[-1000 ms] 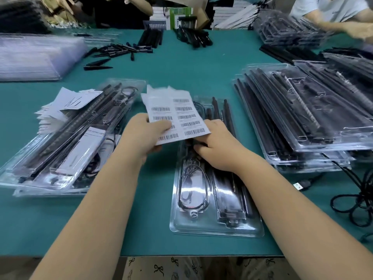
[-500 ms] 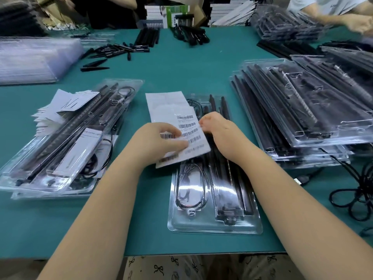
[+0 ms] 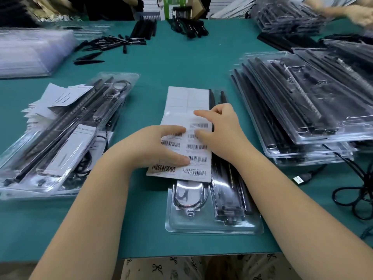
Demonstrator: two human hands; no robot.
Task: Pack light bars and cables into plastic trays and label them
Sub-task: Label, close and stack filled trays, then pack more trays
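On the centre tray (image 3: 214, 225) lay the label sheet (image 3: 187, 110). Left hand (image 3: 159, 146) pressed it flat, fingers straight, presumably steadying it; right hand (image 3: 220, 130) touched one label, fingers extended, likely to peel it.

A single head-worn wide-angle camera is looking forward and down, sitting close above the green table (image 3: 181, 63), its near edge and far side both showing.
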